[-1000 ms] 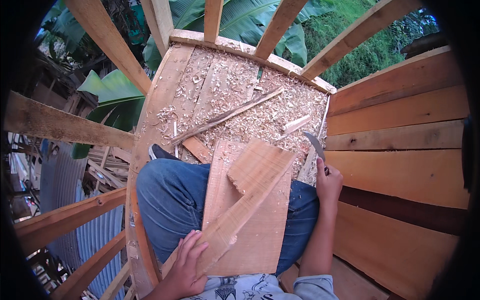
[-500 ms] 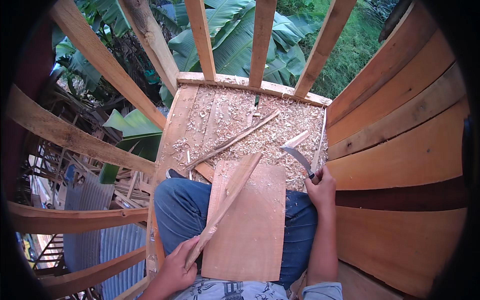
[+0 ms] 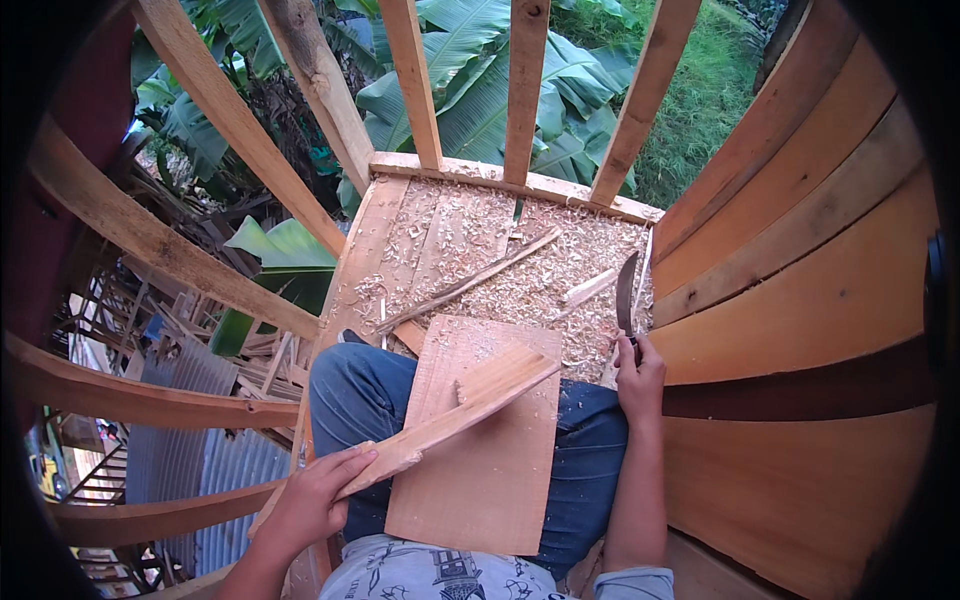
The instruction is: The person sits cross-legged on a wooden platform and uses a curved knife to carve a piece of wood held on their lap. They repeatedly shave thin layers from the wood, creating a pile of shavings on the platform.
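Pale shavings [image 3: 600, 250] litter the plank floor [image 3: 368, 245], upper centre of the frame, below upright slats [image 3: 524, 90]. At lower left, the left hand [image 3: 318, 492] grips the narrow end of a cut wood piece [image 3: 450, 418] — its wide end over the flat board [image 3: 470, 500], centre. Right of centre, the right hand [image 3: 640, 378] clasps a curved knife [image 3: 626, 290] — blade upward.

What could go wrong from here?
The curved knife in the right hand is unsheathed; a slip could cut the bare left hand.
The wood piece is held near one end only, so it might twist if pressed.
The flat board lies across the legs, so it could shift if they move.
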The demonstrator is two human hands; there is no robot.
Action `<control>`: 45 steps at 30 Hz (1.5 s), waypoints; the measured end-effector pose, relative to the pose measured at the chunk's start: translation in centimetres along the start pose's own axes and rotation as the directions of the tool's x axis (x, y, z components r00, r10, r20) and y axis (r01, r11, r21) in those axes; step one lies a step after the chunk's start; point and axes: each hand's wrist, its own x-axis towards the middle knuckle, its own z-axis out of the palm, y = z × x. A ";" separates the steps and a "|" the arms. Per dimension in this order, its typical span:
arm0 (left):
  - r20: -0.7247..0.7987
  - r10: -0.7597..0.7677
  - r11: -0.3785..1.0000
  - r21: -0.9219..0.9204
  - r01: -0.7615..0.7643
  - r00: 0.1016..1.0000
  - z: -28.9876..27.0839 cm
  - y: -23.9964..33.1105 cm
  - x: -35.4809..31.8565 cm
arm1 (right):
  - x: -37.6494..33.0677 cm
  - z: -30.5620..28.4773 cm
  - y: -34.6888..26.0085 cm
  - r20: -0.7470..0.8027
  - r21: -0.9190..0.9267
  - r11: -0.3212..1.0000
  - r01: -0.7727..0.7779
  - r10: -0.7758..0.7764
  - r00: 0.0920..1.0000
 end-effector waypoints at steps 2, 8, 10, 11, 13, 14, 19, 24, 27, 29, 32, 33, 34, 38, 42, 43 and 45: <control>-0.022 -0.002 1.000 0.020 0.003 1.000 0.4 -0.3 -0.1 | -0.2 0.1 -0.5 0.004 0.063 0.997 0.040 -0.040 0.999; -0.070 0.013 1.000 0.020 -0.011 0.997 1.2 -1.0 0.3 | -6.6 -1.0 -6.1 0.232 0.319 0.911 -0.261 0.192 0.954; -0.083 0.017 0.998 0.063 -0.012 0.996 1.3 -1.1 0.3 | -10.2 -0.3 -7.5 0.350 0.247 0.953 -0.172 0.078 0.934; -0.080 0.019 0.997 0.082 -0.013 0.997 1.5 -1.3 0.1 | -11.5 0.4 -8.2 0.391 0.223 0.961 -0.162 0.064 0.918; -0.093 0.007 0.997 0.083 0.001 0.996 1.7 -1.2 0.2 | -12.9 0.9 -8.5 0.384 0.162 0.977 -0.142 0.070 0.921; -0.096 0.009 0.997 0.081 -0.002 0.995 1.7 -1.3 0.2 | -13.0 0.9 -8.9 0.350 0.149 0.971 -0.189 0.127 0.928; -0.082 -0.004 0.988 0.154 0.016 0.997 2.4 -1.4 -0.1 | -11.3 0.7 -9.2 0.325 0.023 0.979 -0.204 0.185 0.928; -0.110 0.010 0.990 0.142 0.005 0.994 2.7 -1.7 0.1 | -12.7 1.0 -10.5 0.359 -0.121 0.978 -0.169 0.201 0.911; -0.104 0.007 0.990 0.142 0.008 0.995 2.8 -1.8 0.2 | -12.8 1.1 -11.0 0.348 -0.134 0.975 -0.180 0.216 0.912; -0.100 0.003 0.990 0.144 0.012 0.995 2.8 -1.8 0.2 | -12.8 1.2 -10.9 0.354 -0.134 0.972 -0.192 0.228 0.907; -0.101 -0.005 0.989 0.145 0.020 0.995 2.8 -1.8 0.3 | -12.2 0.9 -10.5 0.362 -0.108 0.962 -0.251 0.273 0.891; -0.100 -0.006 0.989 0.149 0.021 0.995 2.8 -1.7 0.2 | -11.6 0.8 -10.5 0.354 -0.081 0.956 -0.282 0.292 0.889; -0.099 -0.008 0.988 0.152 0.023 0.995 2.8 -1.6 0.2 | -11.3 0.8 -10.5 0.347 -0.053 0.949 -0.312 0.310 0.885; -0.093 -0.007 0.989 0.146 0.020 0.996 3.0 -1.9 0.5 | -12.6 1.7 -11.2 0.483 -0.109 0.976 -0.187 0.217 0.848; -0.091 -0.024 0.991 0.128 0.035 0.996 2.7 -1.8 0.5 | -11.8 1.6 -11.4 0.425 -0.116 0.955 -0.272 0.295 0.856; -0.095 -0.032 0.992 0.120 0.044 0.995 2.7 -1.7 0.4 | -11.1 1.4 -11.2 0.359 -0.094 0.945 -0.313 0.325 0.875; -0.090 -0.022 0.992 0.123 0.033 0.996 2.8 -2.0 0.5 | -11.3 1.5 -11.3 0.407 -0.099 0.955 -0.280 0.296 0.864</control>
